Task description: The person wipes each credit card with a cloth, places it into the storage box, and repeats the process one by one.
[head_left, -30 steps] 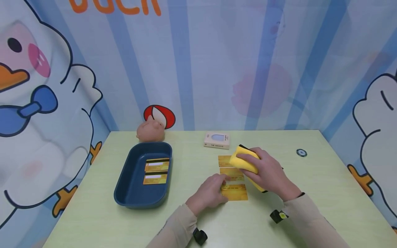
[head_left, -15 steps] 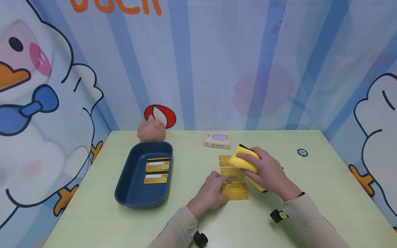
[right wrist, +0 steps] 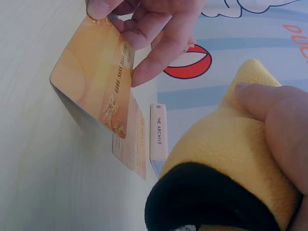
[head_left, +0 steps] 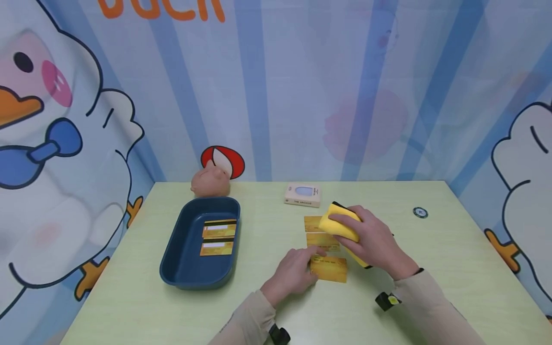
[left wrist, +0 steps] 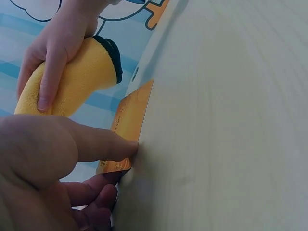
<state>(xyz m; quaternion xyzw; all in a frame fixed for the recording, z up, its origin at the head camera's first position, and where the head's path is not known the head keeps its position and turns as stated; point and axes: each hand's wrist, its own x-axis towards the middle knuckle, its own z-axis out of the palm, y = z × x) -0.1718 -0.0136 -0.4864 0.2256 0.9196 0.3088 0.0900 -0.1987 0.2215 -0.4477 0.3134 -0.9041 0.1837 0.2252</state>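
Observation:
My left hand (head_left: 294, 270) pinches a gold bank card (head_left: 329, 269) at its left edge, between thumb and fingers. In the right wrist view that card (right wrist: 96, 77) tilts up off the table, embossed digits showing. Two more gold cards, one a middle card (head_left: 322, 242) and one a far card (head_left: 311, 224), lie flat in a column beyond it. My right hand (head_left: 373, 237) grips a folded yellow cloth (head_left: 338, 223) with black edging, just right of the column. The cloth (left wrist: 86, 74) bulges under its fingers and hides part of the far card.
A dark blue tray (head_left: 172, 254) at left holds two gold cards (head_left: 216, 247), stripe side up. Behind it sits a pink pig figure (head_left: 210, 182). A small box (head_left: 302, 195) marked "THE ARCHIVE" stands at the back; a round chip (head_left: 420, 212) lies far right.
My left hand has drawn the nearest card slightly toward me and to the right, widening its gap from the middle card. The right hand and cloth have stayed in place.

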